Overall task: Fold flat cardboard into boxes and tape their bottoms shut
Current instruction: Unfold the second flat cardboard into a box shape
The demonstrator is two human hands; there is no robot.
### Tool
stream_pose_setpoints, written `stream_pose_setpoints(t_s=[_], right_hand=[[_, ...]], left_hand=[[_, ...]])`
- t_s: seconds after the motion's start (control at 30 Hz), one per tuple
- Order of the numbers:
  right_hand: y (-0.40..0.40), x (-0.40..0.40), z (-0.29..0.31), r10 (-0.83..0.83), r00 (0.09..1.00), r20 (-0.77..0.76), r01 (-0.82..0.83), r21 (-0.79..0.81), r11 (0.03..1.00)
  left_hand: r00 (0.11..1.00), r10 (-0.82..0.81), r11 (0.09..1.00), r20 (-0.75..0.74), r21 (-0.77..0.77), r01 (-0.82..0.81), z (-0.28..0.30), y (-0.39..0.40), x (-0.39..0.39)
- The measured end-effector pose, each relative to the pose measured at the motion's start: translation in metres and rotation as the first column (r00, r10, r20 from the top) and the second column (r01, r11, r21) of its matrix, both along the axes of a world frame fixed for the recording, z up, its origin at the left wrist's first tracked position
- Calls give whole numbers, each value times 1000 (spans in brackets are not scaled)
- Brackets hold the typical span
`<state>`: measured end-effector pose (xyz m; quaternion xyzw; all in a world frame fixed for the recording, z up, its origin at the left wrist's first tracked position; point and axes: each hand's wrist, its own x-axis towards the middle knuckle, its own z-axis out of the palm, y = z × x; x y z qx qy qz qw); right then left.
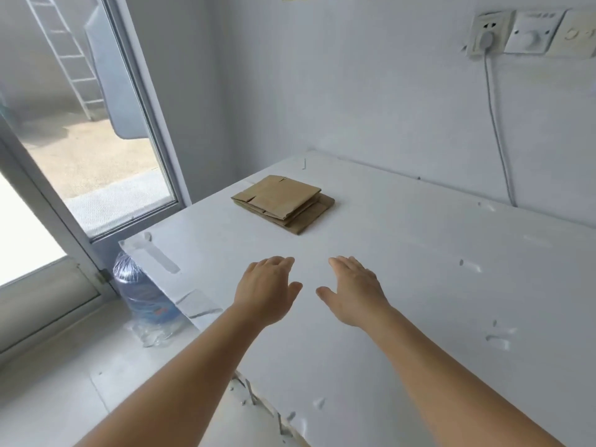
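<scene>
Cardboard first: small stack of flat brown corrugated box blanks (283, 203) on white tabletop (419, 285), well beyond both fingertips, slightly left of centre. Left hand (266, 290) and right hand (356, 290) spread, palms down, empty, side by side. Blanks likely light, stiff, bending only along creases; best taken by near edge of top sheet. Sheets skewed, flap slots visible; count unclear, perhaps three.

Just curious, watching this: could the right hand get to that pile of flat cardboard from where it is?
Probably yes: the right hand is open, and only bare table lies before the cardboard.
</scene>
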<state>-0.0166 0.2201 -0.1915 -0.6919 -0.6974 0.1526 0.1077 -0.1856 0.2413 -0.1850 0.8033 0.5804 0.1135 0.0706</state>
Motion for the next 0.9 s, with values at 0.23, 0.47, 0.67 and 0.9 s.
stream_pose_setpoints(t_s=[0.23,0.47,0.67,0.9], right_hand=[[88,-31,6,40,999,11,-41,15,999],[167,-54,-5,-40,999,0,40,-4,999],[229,-78,-18,-197,980,3,197,-36,980],[286,-100,-38,-469,881,-65,458,-132,879]], left_hand=[[997,76,997,-10,19,-76,6,79,-40],[999,48,999,-15,2,-48,-8,175,-73],[998,-65,998,16,-22,65,-27,274,-91],[992,-122,987,34,-105,125,-56,375,-102]])
